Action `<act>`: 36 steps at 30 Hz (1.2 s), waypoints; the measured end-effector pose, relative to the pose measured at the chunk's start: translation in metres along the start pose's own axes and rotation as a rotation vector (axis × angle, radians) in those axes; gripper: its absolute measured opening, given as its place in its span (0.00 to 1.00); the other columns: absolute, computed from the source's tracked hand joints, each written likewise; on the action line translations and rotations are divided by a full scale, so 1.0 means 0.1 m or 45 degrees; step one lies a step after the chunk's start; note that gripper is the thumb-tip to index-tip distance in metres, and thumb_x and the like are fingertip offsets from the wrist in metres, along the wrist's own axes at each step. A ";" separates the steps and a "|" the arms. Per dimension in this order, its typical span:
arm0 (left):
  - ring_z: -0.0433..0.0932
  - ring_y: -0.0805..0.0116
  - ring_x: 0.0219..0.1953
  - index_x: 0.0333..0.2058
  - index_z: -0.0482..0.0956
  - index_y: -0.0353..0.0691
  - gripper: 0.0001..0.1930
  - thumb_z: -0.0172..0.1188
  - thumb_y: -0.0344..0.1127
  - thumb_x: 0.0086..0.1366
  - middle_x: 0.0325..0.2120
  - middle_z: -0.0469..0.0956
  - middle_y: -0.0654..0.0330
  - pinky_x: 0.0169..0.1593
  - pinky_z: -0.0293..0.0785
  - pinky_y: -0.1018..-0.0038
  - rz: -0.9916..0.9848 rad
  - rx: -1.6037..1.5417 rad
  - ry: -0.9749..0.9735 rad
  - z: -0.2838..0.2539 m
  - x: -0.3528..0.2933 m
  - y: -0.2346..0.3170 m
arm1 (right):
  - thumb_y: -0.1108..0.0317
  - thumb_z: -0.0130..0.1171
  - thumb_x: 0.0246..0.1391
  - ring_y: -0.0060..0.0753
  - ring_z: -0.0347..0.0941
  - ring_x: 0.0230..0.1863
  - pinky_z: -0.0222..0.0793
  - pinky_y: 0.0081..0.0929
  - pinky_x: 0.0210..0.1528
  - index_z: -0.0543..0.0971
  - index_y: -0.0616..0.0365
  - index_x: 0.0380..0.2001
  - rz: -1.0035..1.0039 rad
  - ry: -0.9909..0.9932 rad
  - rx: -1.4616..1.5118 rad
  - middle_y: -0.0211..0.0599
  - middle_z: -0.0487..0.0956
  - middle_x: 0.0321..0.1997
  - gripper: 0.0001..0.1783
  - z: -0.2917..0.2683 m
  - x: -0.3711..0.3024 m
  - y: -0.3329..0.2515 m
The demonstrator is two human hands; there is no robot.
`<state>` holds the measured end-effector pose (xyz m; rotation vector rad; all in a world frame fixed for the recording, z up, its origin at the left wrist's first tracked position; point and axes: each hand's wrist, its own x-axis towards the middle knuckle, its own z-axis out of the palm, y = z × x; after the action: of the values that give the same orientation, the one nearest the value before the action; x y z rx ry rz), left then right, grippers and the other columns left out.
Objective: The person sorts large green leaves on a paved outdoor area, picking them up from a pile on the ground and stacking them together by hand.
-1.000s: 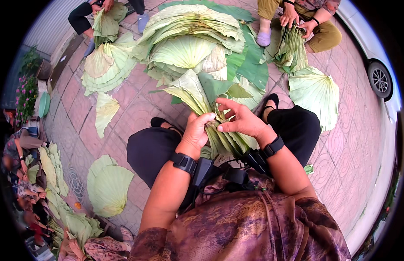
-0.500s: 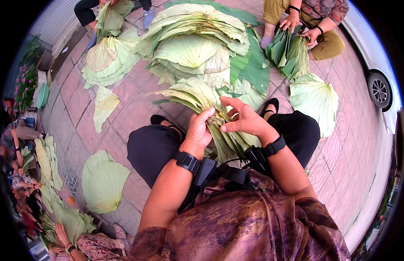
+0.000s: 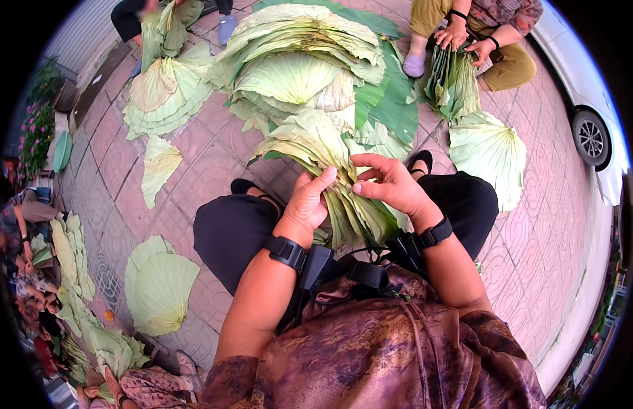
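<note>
A thick bundle of pale green, partly dried lotus leaves (image 3: 309, 142), folded and layered, stands between my knees. Its fan spreads away from me, and more leaf hangs down below my fingers. My left hand (image 3: 311, 202) is closed round the bundle's narrow middle, the thumb lying across the near side. At the right side of that same middle is my right hand (image 3: 393, 188), its fingers curled in and its thumb and fingertips against the leaves. What exactly sits between those fingertips is partly hidden.
Beyond the bundle lies a big heap of lotus leaves (image 3: 289, 76). Loose leaves (image 3: 161, 286) lie on the paving at left. A co-worker's hands (image 3: 455, 35) hold leaves at upper right, above a spread leaf pile (image 3: 488, 155). A white car (image 3: 568, 61) stands far right.
My right hand's fingers have drawn in closer to the bundle. The bundle's top leaves have shifted and look more spread. At upper right, the co-worker's leaves are turned more upright.
</note>
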<state>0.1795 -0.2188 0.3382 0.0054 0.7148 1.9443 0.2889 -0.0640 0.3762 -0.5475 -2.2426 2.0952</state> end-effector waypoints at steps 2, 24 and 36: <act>0.73 0.66 0.46 0.52 0.67 0.36 0.25 0.64 0.31 0.56 0.45 0.73 0.58 0.51 0.71 0.68 -0.011 0.017 -0.010 -0.01 0.00 0.00 | 0.70 0.65 0.47 0.26 0.73 0.41 0.71 0.25 0.44 0.71 0.66 0.52 -0.089 0.033 -0.042 0.41 0.73 0.49 0.28 0.05 -0.04 0.02; 0.73 0.66 0.45 0.51 0.67 0.35 0.23 0.61 0.28 0.56 0.44 0.73 0.58 0.51 0.72 0.69 -0.026 -0.001 0.009 -0.05 0.03 0.02 | 0.65 0.71 0.39 0.39 0.72 0.39 0.69 0.29 0.41 0.74 0.58 0.42 -0.444 0.225 -0.494 0.39 0.74 0.39 0.25 0.16 -0.04 -0.03; 0.73 0.65 0.48 0.54 0.65 0.36 0.24 0.60 0.33 0.60 0.46 0.73 0.58 0.54 0.70 0.68 -0.042 0.034 -0.069 -0.12 0.04 -0.02 | 0.81 0.54 0.49 0.28 0.72 0.36 0.69 0.26 0.39 0.74 0.56 0.44 -0.418 0.318 -0.025 0.32 0.75 0.35 0.17 0.19 -0.04 0.06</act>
<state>0.1752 -0.2202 0.3264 0.0618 0.7010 1.8957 0.2892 -0.0831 0.3690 -0.3844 -2.0526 1.7444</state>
